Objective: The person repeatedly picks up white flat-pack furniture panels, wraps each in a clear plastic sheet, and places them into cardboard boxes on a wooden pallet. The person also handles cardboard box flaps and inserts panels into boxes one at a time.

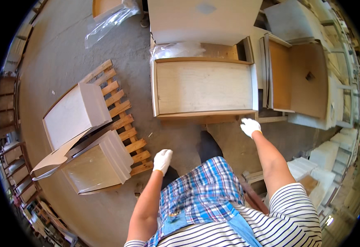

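Note:
Both my hands wear white gloves. My right hand (251, 126) is just below the near right corner of a shallow open cardboard box (257, 92), its fingers apart and holding nothing. A pale, flat board (204, 86) lies inside that box. My left hand (162, 160) hangs beside my left leg, well short of the box, its fingers curled in with nothing visible in them. Behind the box a large white cardboard lid (204, 20) stands raised, with crumpled clear plastic film (178, 50) between it and the box.
To the left, a wooden pallet (120, 108) bears stacks of pale panels (66, 115) and plastic-wrapped panels (95, 164). An open brown carton (305, 76) stands on the right. Clear plastic (112, 24) lies at the upper left, and foam-like white blocks (324, 154) line the right side.

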Tool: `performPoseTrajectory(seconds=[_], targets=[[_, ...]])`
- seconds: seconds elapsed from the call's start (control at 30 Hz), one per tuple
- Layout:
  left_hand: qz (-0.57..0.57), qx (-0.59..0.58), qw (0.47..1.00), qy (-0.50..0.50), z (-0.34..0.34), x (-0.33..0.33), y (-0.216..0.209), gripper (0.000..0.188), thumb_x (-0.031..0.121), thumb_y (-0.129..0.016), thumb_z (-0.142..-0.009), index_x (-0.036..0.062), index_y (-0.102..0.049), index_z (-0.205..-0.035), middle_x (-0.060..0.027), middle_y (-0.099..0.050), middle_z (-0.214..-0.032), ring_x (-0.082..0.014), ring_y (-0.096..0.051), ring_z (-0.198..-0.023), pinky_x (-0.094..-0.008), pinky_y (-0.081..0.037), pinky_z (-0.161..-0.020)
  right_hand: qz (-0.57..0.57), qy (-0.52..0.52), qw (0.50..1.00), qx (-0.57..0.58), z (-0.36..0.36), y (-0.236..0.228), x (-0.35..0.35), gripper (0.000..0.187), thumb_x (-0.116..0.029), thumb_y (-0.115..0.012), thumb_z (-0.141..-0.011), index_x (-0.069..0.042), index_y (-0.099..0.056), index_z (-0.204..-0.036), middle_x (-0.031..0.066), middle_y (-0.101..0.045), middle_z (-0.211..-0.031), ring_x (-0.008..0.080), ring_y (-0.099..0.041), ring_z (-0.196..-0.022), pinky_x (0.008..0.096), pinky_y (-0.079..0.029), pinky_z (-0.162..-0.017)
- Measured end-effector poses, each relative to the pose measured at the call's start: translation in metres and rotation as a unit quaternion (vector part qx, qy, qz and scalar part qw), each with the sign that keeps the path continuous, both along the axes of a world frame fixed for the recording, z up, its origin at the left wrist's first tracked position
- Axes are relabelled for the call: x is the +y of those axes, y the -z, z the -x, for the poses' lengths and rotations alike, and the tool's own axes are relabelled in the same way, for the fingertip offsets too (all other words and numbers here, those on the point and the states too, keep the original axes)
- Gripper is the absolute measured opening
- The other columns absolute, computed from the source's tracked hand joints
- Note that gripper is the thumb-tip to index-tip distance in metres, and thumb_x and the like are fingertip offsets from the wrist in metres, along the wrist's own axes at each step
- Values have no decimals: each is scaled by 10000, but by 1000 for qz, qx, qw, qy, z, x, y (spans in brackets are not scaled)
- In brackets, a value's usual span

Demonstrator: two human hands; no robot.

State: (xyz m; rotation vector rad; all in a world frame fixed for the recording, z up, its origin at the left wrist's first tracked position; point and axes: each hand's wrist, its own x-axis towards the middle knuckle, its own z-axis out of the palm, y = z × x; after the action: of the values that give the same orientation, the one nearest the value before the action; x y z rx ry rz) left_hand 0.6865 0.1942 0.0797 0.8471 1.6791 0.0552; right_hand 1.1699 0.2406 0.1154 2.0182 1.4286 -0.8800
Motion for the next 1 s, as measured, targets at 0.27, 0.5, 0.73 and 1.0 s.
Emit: performPoseTrajectory(seconds=[0.27,0.5,0.73,1.0], targets=[[187,-199,921,-278,-181,73,9,395,303,-628,-947,12,-565,-1207,-26,-576,-802,-108,-518,-615,-260,-417,-525,-228,-101,965,79,34,117,186,467,-294,-546,-913,-121,-524,-1346,123,-512,-1392,333,-484,-1257,465,-389,-1066],[194,-209,851,-441,-219,105,74,342,332,-573,-979,40,-498,-1141,-91,-596,-902,-211,-582,-692,-365,-515,-642,-344,-161,921,88,41,168,285,421,-215,-571,-885,-107,-549,-1291,129,-541,-1298,321,-500,-1199,473,-387,-1030],[185,-139,837,-496,-234,108,95,386,206,-528,-973,-76,-477,-1231,-251,-586,-1185,-412,-639,-1079,-479,-565,-895,-358,-201,907,92,35,178,292,424,-183,-550,-873,-72,-557,-1282,127,-569,-1230,301,-515,-1171,439,-386,-1026],[105,-163,865,-463,-239,107,105,184,63,-614,-894,-119,-614,-868,-169,-691,-899,-185,-604,-796,-336,-515,-735,-269,-162,945,93,37,166,315,401,-154,-551,-843,-94,-599,-1236,131,-607,-1176,307,-565,-1100,423,-412,-993]])
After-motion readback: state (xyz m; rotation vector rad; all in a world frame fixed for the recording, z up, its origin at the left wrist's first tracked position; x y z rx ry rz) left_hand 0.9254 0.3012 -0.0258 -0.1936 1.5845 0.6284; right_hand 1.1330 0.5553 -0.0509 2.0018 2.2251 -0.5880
